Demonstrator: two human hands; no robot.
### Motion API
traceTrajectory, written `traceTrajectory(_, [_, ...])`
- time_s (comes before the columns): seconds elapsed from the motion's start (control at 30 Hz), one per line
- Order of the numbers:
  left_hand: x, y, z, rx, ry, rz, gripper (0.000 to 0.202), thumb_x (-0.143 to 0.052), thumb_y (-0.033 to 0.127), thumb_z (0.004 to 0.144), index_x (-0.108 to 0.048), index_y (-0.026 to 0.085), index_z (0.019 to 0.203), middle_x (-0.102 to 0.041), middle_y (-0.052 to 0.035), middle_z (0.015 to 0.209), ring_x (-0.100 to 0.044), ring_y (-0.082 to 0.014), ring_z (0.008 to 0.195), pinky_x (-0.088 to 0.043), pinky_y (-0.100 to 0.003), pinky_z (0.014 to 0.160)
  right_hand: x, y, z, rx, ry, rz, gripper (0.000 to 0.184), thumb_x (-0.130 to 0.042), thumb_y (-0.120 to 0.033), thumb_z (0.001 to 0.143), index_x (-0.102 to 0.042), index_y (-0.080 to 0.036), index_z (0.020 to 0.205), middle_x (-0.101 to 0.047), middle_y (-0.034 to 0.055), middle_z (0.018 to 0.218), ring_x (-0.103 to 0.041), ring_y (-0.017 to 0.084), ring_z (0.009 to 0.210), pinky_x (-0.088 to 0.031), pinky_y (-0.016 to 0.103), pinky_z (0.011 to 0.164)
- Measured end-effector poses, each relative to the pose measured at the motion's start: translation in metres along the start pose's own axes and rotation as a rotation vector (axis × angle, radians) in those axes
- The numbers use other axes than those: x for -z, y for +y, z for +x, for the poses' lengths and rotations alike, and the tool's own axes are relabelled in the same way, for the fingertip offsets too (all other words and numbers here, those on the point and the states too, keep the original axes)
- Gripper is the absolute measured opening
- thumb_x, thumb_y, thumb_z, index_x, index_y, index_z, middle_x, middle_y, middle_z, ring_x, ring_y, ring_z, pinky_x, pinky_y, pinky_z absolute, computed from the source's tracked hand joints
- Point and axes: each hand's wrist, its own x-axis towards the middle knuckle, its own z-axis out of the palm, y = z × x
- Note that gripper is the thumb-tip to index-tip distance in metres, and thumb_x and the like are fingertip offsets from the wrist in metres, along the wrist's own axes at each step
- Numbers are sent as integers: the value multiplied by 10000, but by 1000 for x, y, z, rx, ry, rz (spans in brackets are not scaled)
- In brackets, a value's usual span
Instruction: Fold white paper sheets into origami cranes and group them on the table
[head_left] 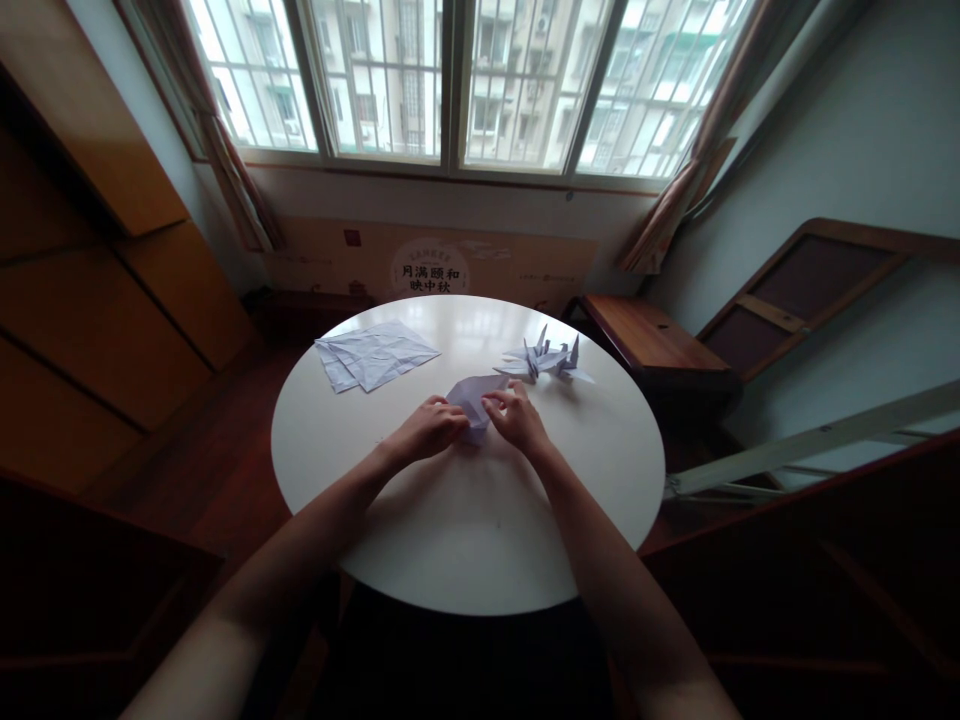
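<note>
Between my two hands is a partly folded sheet of pale lilac paper (pixel 470 393), held just over the middle of the round white table (pixel 465 540). My left hand (pixel 433 426) is closed on the paper's left lower side. On its right edge, my right hand (pixel 515 411) pinches the paper with thumb and fingers. Part of the sheet is hidden behind the fingers. Folded paper cranes (pixel 551 358) stand beyond my right hand. Several creased flat sheets of paper (pixel 379 352) lie overlapping beyond my left hand.
A wooden bench (pixel 652 335) stands behind the table on the right, near a wooden-framed panel (pixel 802 290) against the wall. Wooden cabinets (pixel 112 330) are on the left. A printed board (pixel 517 265) leans under the barred window (pixel 450 90).
</note>
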Motion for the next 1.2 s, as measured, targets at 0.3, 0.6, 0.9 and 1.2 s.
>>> traceTrajectory(0.3, [13, -8, -5, 122, 102, 57, 169, -568, 332, 860, -658, 192, 889, -678, -56, 880, -624, -218, 846, -346, -427, 997, 13, -9, -5, 151, 5, -169, 427, -569, -589, 841, -763, -225, 729, -377, 76, 1451, -235, 381, 1322, -278, 576, 1015])
traceTrajectory(0.6, [0, 0, -1, 126, 118, 52, 324, -512, 458, 919, -669, 199, 1034, -672, -96, 1086, -597, -268, 1033, -254, -499, 1026, 17, -16, -7, 325, -116, -256, 400, -577, -560, 852, -739, -270, 1074, -498, 64, 1391, -242, 354, 1340, -166, 525, 1102])
traceTrajectory(0.9, [-1, -2, -1, 168, 79, 147, 385, -412, 466, 967, -664, 181, 904, -696, -74, 907, -629, -214, 831, -279, -464, 989, 22, -11, -6, 269, -86, -349, 461, -550, -658, 817, -767, -288, 985, -437, 75, 1423, -203, 362, 1377, -72, 557, 1137])
traceTrajectory(1.2, [-3, 0, 0, 109, 131, 179, 281, -478, 405, 950, -647, 187, 899, -694, -76, 956, -572, -258, 1041, -222, -490, 1018, 19, -7, -5, 253, -137, -341, 492, -567, -685, 786, -789, -249, 841, -412, 97, 1426, -196, 383, 1376, -53, 617, 1128])
